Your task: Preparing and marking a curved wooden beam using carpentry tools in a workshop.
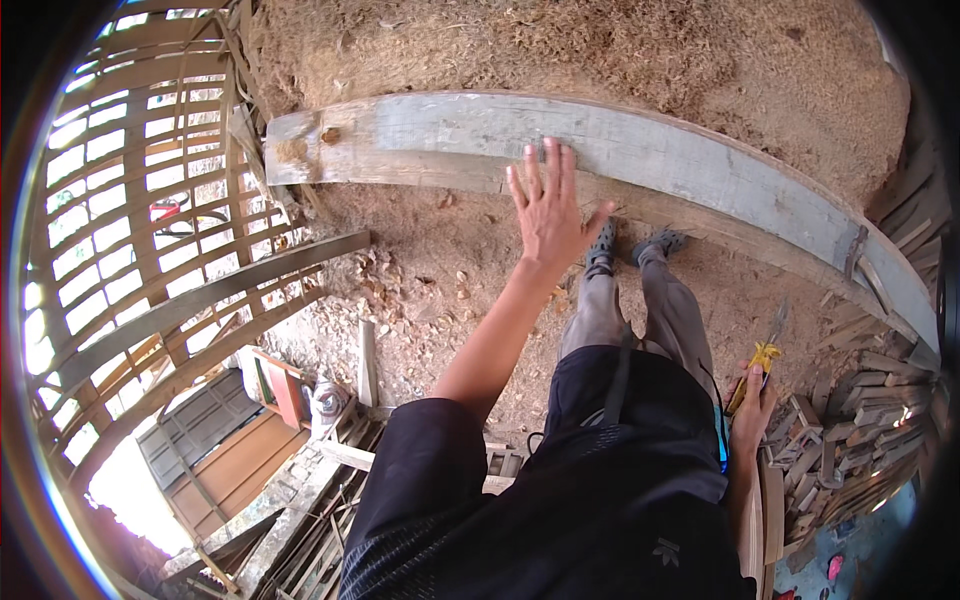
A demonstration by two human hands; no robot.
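A long plank (480, 125) runs across in front of me, bent by the lens, with worn grey paint on its face and a bare wood strip along the near side. Over its middle my left hand (548, 220) is open, fingers spread; I cannot tell whether the fingertips touch the wood. Low at my right side, my right hand (752, 402) is closed around a yellow-handled tool (765, 354). A narrow, pointed grey blade sticks out ahead of its handle; its exact kind is unclear.
Beyond the plank lies a heap of brown sawdust (640, 50). A slatted wooden wall (140, 200) stands at left, with a slanting beam (220, 295) by it. Stacked wood offcuts (860, 420) fill the right, more timber (320, 500) the lower left. My shoes stand close to the plank.
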